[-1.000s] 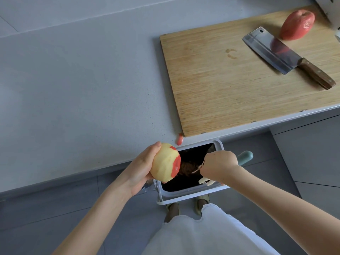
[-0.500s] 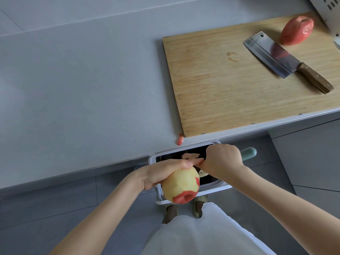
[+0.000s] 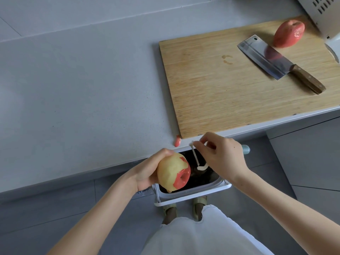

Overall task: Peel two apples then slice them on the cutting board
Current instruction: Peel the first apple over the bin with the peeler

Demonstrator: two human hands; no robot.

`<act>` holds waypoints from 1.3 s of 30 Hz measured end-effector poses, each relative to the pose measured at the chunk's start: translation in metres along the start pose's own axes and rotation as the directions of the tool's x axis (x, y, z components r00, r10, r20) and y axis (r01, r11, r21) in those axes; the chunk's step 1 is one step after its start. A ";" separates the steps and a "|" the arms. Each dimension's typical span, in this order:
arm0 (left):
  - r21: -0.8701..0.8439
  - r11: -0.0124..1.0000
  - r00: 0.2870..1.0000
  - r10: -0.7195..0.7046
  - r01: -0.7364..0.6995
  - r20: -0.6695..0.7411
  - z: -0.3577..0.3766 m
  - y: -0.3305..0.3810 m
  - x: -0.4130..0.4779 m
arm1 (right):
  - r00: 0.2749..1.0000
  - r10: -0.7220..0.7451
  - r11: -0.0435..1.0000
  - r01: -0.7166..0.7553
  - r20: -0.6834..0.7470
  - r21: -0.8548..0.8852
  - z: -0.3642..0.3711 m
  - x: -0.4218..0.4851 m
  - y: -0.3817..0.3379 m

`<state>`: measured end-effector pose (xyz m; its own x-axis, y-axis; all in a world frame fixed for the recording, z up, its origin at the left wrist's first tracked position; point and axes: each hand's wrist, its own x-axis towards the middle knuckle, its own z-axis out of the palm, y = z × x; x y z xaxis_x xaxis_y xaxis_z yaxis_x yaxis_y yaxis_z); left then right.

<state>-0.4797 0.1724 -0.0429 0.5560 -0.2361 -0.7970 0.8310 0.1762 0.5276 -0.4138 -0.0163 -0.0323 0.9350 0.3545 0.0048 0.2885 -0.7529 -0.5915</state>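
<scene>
Since half a second ago the right hand (image 3: 224, 157) has risen from the apple (image 3: 171, 172) and now pinches a pale peel strip (image 3: 195, 157) between thumb and forefinger, above the bin (image 3: 195, 193) at lower centre. I see the left hand (image 3: 145, 173) grip the apple with curled fingers, just below the grey counter (image 3: 73, 89) edge. It is mostly peeled, yellow, red skin around one end. The second apple (image 3: 288, 33), all red, lies on the cutting board (image 3: 220, 89), upper right.
</scene>
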 end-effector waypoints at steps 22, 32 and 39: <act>-0.263 0.891 0.926 0.333 -0.371 -0.179 0.023 -0.020 -0.016 | 0.981 -0.098 0.975 0.061 0.165 0.216 0.013 0.009 -0.019; -0.401 0.881 0.964 0.188 -0.250 -0.189 0.008 -0.021 -0.021 | 0.988 -0.139 0.978 0.147 -0.067 0.145 0.022 0.000 -0.031; -0.483 0.834 0.962 0.204 -0.267 -0.180 0.012 -0.022 -0.021 | 0.972 -0.195 0.970 0.212 -0.134 0.121 0.034 0.003 -0.023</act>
<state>-0.5099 0.1617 -0.0341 0.7018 -0.0193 -0.7121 0.5367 0.6716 0.5108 -0.4244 0.0210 -0.0460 0.8798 0.4168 0.2285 0.4527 -0.5880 -0.6704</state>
